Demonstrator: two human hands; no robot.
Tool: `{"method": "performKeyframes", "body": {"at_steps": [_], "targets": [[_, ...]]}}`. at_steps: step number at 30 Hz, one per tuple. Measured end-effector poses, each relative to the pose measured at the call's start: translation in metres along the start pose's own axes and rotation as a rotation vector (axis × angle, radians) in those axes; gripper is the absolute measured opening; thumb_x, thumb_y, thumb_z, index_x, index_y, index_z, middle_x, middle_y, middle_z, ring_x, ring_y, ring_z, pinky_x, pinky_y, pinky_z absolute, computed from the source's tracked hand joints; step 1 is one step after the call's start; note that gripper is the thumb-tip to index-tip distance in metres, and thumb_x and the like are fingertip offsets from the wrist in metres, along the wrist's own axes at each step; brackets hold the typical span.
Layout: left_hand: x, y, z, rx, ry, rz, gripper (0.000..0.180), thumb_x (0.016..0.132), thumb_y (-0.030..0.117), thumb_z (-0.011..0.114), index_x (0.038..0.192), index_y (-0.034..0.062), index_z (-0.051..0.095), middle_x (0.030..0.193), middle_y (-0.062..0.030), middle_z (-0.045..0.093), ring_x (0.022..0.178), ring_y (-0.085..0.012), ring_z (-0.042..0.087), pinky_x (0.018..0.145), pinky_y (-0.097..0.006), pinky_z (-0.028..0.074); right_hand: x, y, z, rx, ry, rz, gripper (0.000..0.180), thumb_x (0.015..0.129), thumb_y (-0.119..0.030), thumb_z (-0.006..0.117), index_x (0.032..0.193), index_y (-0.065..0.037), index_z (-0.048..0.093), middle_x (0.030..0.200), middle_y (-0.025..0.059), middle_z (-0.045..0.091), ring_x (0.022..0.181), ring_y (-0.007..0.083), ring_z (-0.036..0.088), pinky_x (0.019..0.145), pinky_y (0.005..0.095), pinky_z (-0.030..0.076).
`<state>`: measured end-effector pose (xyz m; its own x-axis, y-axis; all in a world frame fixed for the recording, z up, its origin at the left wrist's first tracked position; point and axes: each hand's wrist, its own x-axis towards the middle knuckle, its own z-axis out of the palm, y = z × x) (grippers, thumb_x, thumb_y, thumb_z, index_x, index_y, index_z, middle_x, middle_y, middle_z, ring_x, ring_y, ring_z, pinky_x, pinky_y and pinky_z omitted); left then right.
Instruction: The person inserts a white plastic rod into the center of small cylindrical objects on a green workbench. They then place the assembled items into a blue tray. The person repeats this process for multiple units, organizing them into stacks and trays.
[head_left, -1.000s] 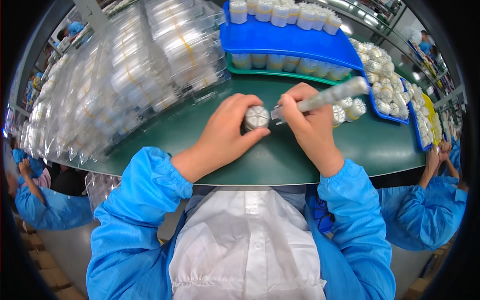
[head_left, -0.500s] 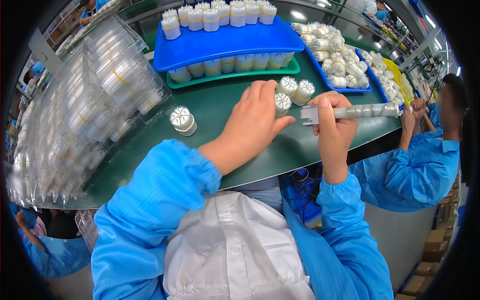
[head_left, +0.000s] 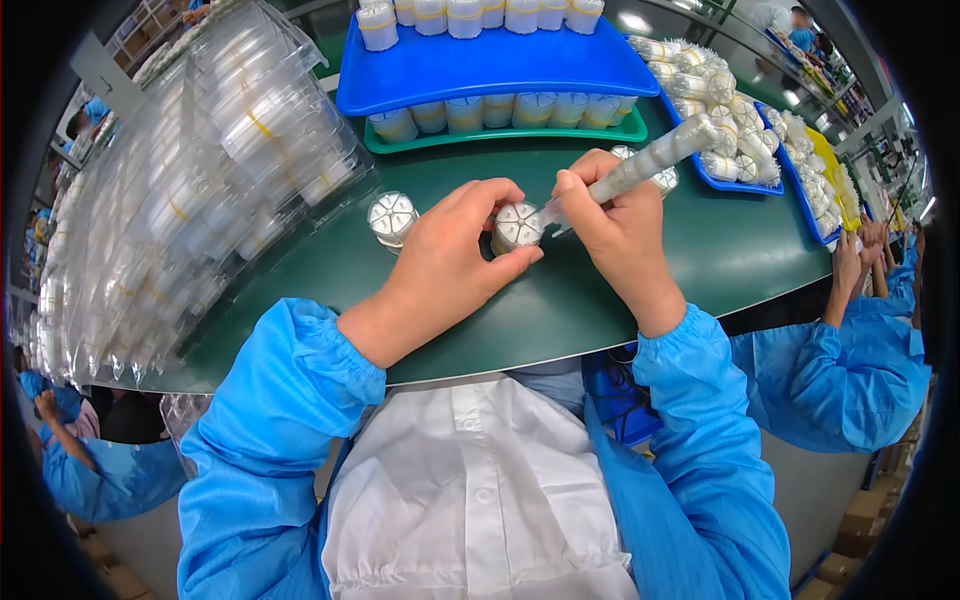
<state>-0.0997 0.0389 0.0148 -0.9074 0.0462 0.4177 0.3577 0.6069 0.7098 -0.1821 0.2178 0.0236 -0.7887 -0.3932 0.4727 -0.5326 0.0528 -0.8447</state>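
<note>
Our left hand [head_left: 445, 262] curls around a bundle [head_left: 518, 228], pinching it between thumb and fingers, its pale, spoked round end facing up. It stands on the green worktop [head_left: 470, 325], just right of the left hand's fingertips. Our right hand [head_left: 622, 235] is closed around a tool [head_left: 655, 165], thumb and fingers pressed together on its wrapped handle. The handle slants up and away to the right of that hand; the thin tip points left, at the bundle's right side, and we cannot tell whether it touches.

Just beyond the left hand, to its left, we see a second bundle [head_left: 392, 217] standing upright. Behind the right hand are loose bundles [head_left: 664, 181], partly hidden by hand and tool. Straight beyond both hands, a blue tray [head_left: 490, 82] sits above a green tray [head_left: 450, 141], both with bundles standing in them. Well left of the left hand, clear trays [head_left: 352, 165] are stacked with bundles. Beyond the right hand, to its right, another blue tray [head_left: 735, 187] carries a heap of bundles.
</note>
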Motion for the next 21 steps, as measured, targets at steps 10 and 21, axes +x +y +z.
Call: {"method": "performKeyframes", "body": {"at_steps": [10, 21], "targets": [[0.002, -0.004, 0.008, 0.089, 0.038, 0.026, 0.05, 0.075, 0.008, 0.084, 0.119, 0.0039, 0.061, 0.111, -0.0104, 0.062, 0.097, -0.0237, 0.063, 0.082, -0.032, 0.054, -0.004, 0.006, 0.006, -0.043, -0.007, 0.026, 0.019, 0.092, -0.014, 0.068, 0.08, -0.002, 0.06, 0.065, -0.0001, 0.059, 0.058, 0.0059, 0.052, 0.051, 0.0264, 0.04], [-0.001, -0.002, 0.011, 0.092, 0.07, 0.093, 0.054, 0.076, 0.007, 0.082, 0.124, 0.0012, 0.057, 0.115, -0.0136, 0.063, 0.103, -0.0266, 0.064, 0.088, -0.034, 0.053, -0.004, 0.009, 0.006, -0.03, -0.005, -0.027, 0.018, 0.094, -0.014, 0.066, 0.081, -0.002, 0.061, 0.066, -0.0004, 0.058, 0.059, 0.0059, 0.051, 0.052, 0.0263, 0.039]]}}
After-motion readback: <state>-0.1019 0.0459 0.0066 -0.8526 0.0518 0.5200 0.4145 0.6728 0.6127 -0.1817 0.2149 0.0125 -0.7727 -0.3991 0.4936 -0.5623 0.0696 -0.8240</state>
